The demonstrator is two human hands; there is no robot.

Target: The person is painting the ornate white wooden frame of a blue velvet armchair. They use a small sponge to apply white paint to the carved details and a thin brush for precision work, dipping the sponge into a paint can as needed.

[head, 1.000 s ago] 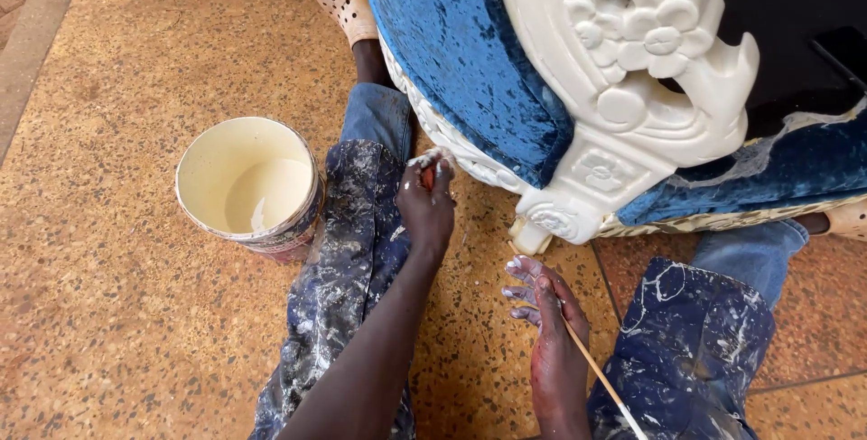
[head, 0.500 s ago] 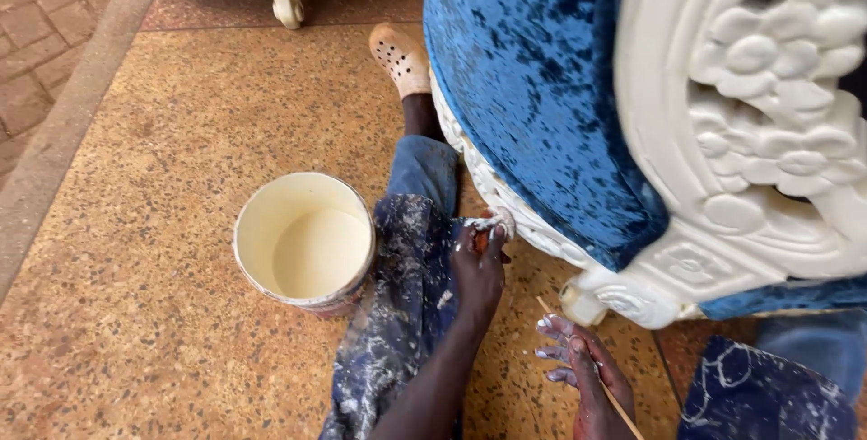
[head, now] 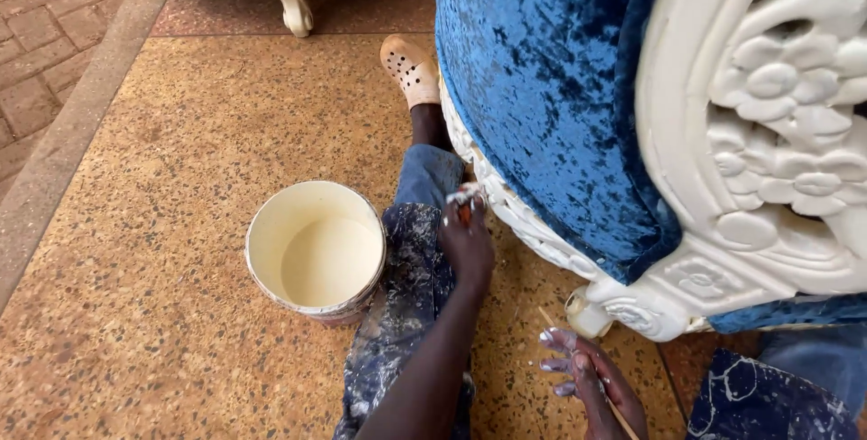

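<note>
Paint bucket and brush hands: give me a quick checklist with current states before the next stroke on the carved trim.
1. Paint bucket upright, paint inside: ok.
2. Bucket clear of the left leg: not ok, it sits right against it.
3. Left hand at the white carved trim, gripping a small tool: ok; the tool's kind: cannot tell.
4. Right hand holds a thin stick: ok.
5. Blue velvet free of paint near the trim: cannot tell.

left hand (head: 467,241): arm stretched forward, fingers pinched shut, paint-smeared | right hand (head: 591,379): lower, nearer the body, fingers curled, paint on fingertips (head: 553,339)
</note>
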